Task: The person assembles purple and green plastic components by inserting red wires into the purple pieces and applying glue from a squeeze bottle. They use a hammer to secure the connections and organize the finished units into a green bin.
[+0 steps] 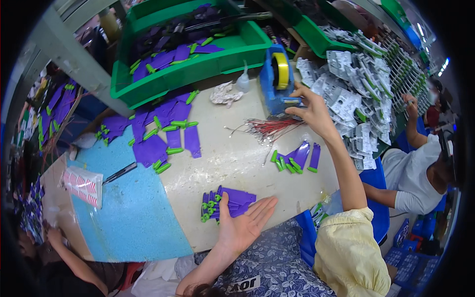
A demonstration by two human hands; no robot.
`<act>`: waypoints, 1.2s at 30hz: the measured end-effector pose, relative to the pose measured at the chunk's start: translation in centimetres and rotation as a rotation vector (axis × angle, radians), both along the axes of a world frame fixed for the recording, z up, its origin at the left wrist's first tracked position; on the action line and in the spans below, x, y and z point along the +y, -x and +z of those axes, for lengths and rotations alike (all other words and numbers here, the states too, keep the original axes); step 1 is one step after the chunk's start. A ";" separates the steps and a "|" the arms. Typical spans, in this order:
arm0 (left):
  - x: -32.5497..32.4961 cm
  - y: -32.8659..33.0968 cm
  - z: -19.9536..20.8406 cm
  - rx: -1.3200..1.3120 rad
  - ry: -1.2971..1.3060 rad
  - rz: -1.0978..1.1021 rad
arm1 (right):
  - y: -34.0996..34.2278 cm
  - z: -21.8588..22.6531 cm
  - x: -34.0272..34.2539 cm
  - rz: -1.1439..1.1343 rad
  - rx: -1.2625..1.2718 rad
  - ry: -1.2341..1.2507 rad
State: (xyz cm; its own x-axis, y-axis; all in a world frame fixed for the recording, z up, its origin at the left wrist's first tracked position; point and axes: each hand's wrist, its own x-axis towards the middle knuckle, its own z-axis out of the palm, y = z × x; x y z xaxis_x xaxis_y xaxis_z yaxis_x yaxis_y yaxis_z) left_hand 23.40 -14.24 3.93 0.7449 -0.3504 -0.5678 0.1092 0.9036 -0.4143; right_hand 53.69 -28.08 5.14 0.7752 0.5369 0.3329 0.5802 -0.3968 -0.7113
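Note:
My left hand (pixel 242 225) lies palm up at the near edge of the table, fingers stretched out and thumb raised. Just beyond its thumb and palm is a small pile of flat purple pieces with green ends (pixel 230 200); no firm grip on them shows. My right hand (pixel 314 113) reaches to the front end of a blue tape dispenser (pixel 272 96) holding a yellow roll of tape (pixel 280 71). Thumb and forefinger bend around the tape's end at the cutter; the clear strip itself is hard to make out.
Thin red and white wires (pixel 272 129) lie by the dispenser. More purple pieces (pixel 151 148) cover the table's far left, before a green bin (pixel 193 74). Grey-white plastic parts (pixel 346 94) are heaped at right. A black pen (pixel 118 173) rests on a blue mat (pixel 128 213). Other people sit on both sides.

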 end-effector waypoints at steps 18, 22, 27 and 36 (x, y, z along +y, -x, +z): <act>9.6 2.4 3.8 0.184 -1.295 0.287 | 17.7 -0.3 16.5 0.362 -0.376 0.358; 11.8 -0.9 2.8 -0.136 -1.599 0.226 | 20.5 2.8 15.9 0.611 -0.464 0.003; 11.2 -1.1 3.9 0.039 -1.839 0.233 | 15.6 6.9 16.7 0.698 -0.284 -0.016; 12.6 -0.4 1.3 -0.009 -1.874 -0.006 | 8.1 -2.4 21.3 0.077 -0.406 0.312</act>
State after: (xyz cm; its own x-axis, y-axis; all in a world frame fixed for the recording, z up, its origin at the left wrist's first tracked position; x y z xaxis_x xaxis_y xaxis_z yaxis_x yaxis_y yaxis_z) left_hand 23.80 -1.61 5.20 0.7511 0.6394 -0.1643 0.1101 0.1240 0.9861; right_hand 45.61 -6.78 2.72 0.5716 0.7088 0.4134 0.8205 -0.4998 -0.2776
